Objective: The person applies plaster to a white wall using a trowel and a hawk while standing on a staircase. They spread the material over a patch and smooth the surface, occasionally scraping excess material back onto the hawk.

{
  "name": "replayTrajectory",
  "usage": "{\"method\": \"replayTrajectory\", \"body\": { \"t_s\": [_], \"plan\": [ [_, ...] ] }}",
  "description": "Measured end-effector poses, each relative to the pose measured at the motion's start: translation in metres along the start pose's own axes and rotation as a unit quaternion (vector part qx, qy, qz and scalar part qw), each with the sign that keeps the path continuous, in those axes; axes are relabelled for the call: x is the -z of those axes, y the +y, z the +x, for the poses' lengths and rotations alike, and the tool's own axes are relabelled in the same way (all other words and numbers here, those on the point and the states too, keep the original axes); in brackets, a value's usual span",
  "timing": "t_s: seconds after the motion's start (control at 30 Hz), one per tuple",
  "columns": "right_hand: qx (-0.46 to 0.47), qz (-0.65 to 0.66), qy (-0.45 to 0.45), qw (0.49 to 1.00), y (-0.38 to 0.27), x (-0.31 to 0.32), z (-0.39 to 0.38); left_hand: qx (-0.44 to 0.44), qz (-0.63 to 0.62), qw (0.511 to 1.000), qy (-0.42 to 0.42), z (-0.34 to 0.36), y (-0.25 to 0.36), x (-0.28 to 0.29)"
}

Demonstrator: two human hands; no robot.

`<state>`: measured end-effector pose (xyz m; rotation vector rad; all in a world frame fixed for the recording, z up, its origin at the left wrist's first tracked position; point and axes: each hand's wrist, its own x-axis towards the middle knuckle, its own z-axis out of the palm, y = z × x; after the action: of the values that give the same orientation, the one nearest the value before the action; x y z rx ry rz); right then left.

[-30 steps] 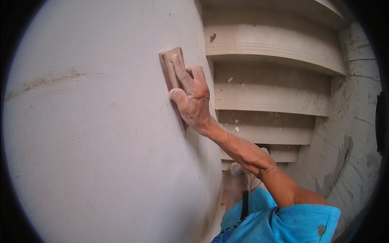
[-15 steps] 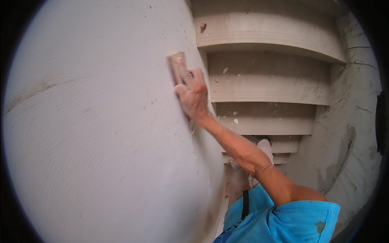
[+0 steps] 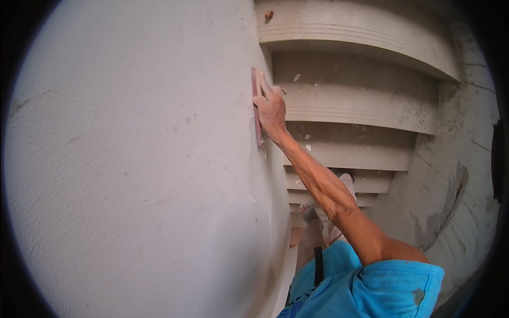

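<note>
My right hand point(image 3: 270, 108) presses flat against a thin brown sanding pad point(image 3: 257, 124), fingers stretched upward over it. The pad lies against the white textured wall point(image 3: 132, 175), close to the wall's right edge, and shows only edge-on. My bare right forearm point(image 3: 323, 185) runs down to a blue sleeve point(image 3: 397, 281) at the lower right. My left hand is out of view.
Pale concrete stair steps point(image 3: 355, 106) drop away below me, speckled with plaster bits. My feet in sandals point(image 3: 313, 214) stand on a lower step. A scuffed, patchy wall point(image 3: 456, 175) closes the stairwell on the right.
My right hand has slid the pad across the wall toward its right edge. The view has turned, so the pad now appears edge-on instead of face-on.
</note>
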<state>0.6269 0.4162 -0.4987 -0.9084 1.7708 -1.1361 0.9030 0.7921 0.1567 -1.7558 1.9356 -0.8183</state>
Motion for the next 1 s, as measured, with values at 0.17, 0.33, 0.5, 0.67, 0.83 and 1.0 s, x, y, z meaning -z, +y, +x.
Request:
{"method": "replayTrajectory", "body": {
  "t_s": [0.17,0.33,0.5,0.67,0.83,1.0],
  "plan": [
    [-0.118,-0.001,-0.018,0.993,0.075,-0.017,0.008,0.000,0.003,1.000,0.021,0.004,0.004,-0.007],
    [-0.079,-0.029,-0.016,0.996,0.026,-0.013,0.049,0.007,0.002,1.000,0.020,0.001,0.006,-0.016],
    [-0.135,0.036,-0.019,0.990,0.073,-0.023,0.049,0.011,0.009,1.000,0.024,0.002,0.012,-0.016],
    [-0.143,0.011,-0.018,0.990,0.085,-0.028,0.075,0.009,0.010,0.999,0.039,0.007,0.014,-0.024],
    [-0.045,-0.018,0.001,0.999,0.026,-0.015,0.076,0.018,0.015,0.999,0.026,0.004,0.018,-0.022],
    [-0.045,-0.009,0.023,0.999,0.097,-0.028,0.118,0.015,0.016,0.999,0.048,0.010,0.022,-0.028]
  ]
}}
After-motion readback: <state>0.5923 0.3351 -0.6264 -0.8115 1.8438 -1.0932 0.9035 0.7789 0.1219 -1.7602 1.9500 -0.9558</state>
